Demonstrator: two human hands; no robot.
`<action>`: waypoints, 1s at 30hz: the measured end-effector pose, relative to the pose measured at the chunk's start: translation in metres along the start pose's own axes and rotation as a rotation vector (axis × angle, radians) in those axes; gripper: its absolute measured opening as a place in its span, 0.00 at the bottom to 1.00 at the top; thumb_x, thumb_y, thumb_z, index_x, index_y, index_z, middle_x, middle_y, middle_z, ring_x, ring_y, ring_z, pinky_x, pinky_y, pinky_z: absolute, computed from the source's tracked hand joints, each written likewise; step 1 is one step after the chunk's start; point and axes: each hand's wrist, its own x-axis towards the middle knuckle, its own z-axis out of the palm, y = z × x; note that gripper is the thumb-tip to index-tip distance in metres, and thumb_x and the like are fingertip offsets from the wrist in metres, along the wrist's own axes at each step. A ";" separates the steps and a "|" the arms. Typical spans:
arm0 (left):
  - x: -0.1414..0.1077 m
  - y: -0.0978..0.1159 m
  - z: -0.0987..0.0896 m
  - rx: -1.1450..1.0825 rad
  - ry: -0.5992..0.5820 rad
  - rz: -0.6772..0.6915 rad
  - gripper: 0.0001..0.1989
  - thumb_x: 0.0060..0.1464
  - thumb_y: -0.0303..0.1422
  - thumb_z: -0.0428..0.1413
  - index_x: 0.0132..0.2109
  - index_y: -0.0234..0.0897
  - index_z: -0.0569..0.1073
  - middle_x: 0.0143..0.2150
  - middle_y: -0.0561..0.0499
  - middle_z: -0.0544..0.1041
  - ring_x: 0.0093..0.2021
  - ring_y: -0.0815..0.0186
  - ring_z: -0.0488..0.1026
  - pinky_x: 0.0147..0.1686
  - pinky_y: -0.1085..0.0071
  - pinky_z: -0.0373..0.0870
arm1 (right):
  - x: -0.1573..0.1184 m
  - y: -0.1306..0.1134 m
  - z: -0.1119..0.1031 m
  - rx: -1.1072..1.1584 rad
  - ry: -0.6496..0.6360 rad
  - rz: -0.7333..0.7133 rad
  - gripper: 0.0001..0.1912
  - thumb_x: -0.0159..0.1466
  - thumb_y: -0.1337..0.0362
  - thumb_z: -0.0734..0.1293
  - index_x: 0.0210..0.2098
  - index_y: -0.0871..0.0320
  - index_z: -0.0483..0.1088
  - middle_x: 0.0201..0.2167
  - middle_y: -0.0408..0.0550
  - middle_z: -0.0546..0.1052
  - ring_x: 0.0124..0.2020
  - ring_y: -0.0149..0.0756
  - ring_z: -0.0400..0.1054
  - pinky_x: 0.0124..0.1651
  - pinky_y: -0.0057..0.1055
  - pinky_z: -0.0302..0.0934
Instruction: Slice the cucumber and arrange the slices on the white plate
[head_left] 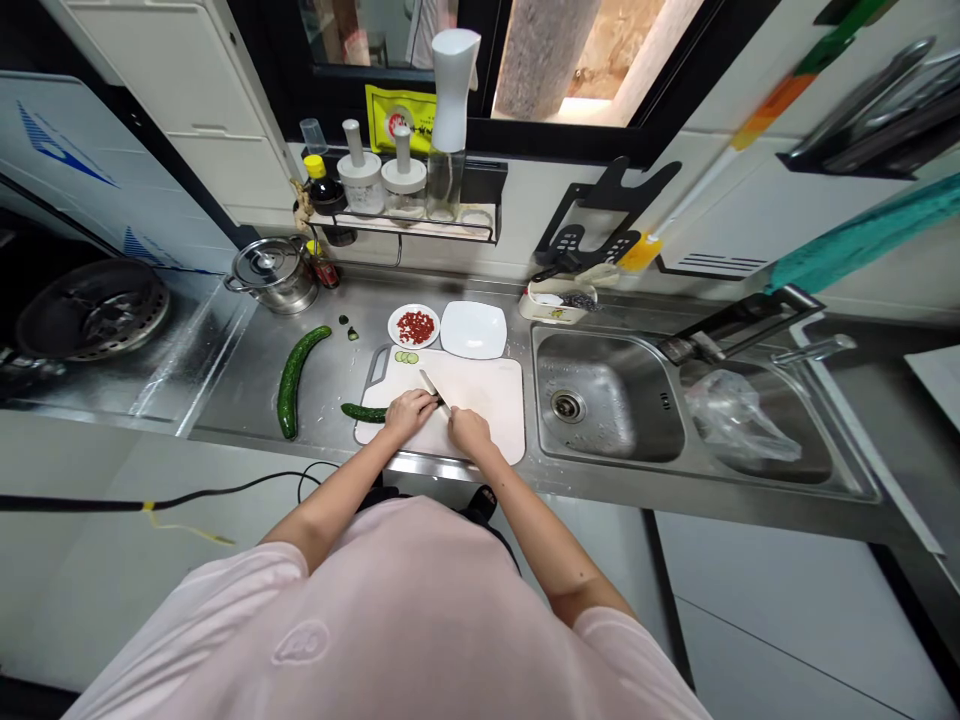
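Observation:
On the white cutting board (491, 410) my left hand (410, 413) presses a cucumber (364, 412), its fingers wrapped over the cut end. My right hand (470, 432) grips a kitchen knife (433, 386), whose blade lies slanted beside my left fingertips at the cucumber's end. A few cucumber slices (406, 357) rest near the board's upper left corner. To the left of the board a second, whole cucumber (297, 380) lies on the steel counter, with small dark green end pieces (349, 330) near its tip.
Behind the board stand a plate of chopped red pieces (415, 327) and a white square plate (474, 331). A steel pot (272, 272) is at the back left, beyond it a wok (94, 310). The sink (611, 395) borders the board's right side, under a faucet (739, 330).

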 end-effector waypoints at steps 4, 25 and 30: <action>0.000 -0.001 0.001 -0.006 0.002 -0.008 0.12 0.60 0.38 0.49 0.43 0.43 0.76 0.40 0.51 0.75 0.42 0.68 0.70 0.41 0.72 0.65 | -0.017 0.011 0.007 -0.015 -0.027 0.012 0.14 0.66 0.68 0.53 0.46 0.60 0.67 0.40 0.57 0.75 0.42 0.41 0.70 0.41 0.31 0.59; 0.000 0.000 0.001 -0.024 0.016 -0.011 0.11 0.60 0.37 0.50 0.44 0.43 0.75 0.40 0.50 0.75 0.43 0.68 0.70 0.43 0.72 0.66 | -0.020 0.013 0.005 -0.018 -0.055 0.004 0.15 0.66 0.68 0.53 0.46 0.60 0.67 0.41 0.56 0.75 0.43 0.40 0.70 0.43 0.31 0.59; 0.001 0.000 0.000 -0.023 0.009 -0.008 0.11 0.59 0.37 0.50 0.44 0.43 0.76 0.40 0.50 0.75 0.42 0.68 0.70 0.43 0.72 0.66 | -0.015 0.010 0.000 -0.019 -0.076 0.004 0.15 0.66 0.69 0.53 0.47 0.60 0.67 0.42 0.57 0.75 0.44 0.39 0.69 0.43 0.31 0.59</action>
